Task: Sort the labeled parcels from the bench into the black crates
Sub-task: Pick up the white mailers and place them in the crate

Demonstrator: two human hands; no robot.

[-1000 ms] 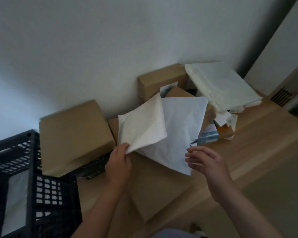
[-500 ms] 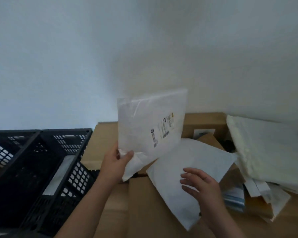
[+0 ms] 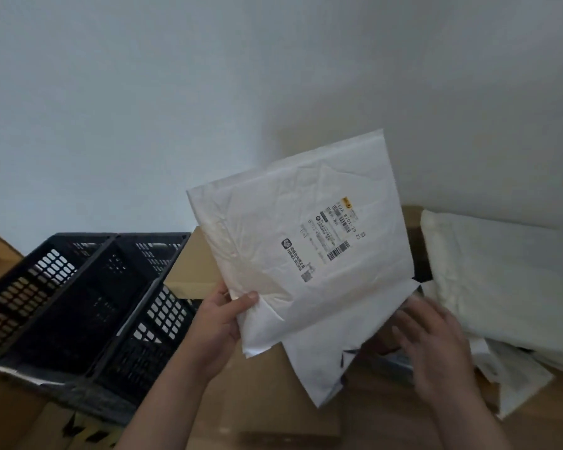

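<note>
Setting: pale plain wall behind a wooden bench (image 3: 436, 427) heaped with cardboard boxes and soft mailers.
Crates: two black crates (image 3: 88, 306) of latticed plastic stand side by side at the left of the bench, mouths tipped toward the viewer; a pale flat item shows against the near wall of the right one.
Held parcel: a white poly mailer (image 3: 306, 241), crinkled, raised upright in front of the wall with its printed face toward the camera.
Label: the shipping label (image 3: 332, 241) with barcode and small print sits turned on its side, reading bottom to top; the print is too fine to make out fully.
Left hand: the left hand (image 3: 221, 323) pinches the mailer's lower left corner, thumb on the front face and fingers behind.
Right hand: the right hand (image 3: 433, 345) is motion-blurred, fingers spread and fairly straight, low over the pile just right of a second white mailer (image 3: 322, 362); I cannot tell whether it touches anything.
Key relation: the held mailer's long axis runs up and slightly right from the left hand, and the crates lie to that hand's left and below, so the left hand is plainly the nearer one for the drop.
Other parcels: a cream padded bag (image 3: 501, 277) lies at the right, and brown cardboard boxes (image 3: 192, 264) sit between the crates and the raised mailer.
Step, as I judge it: reading the label to choose a crate.
</note>
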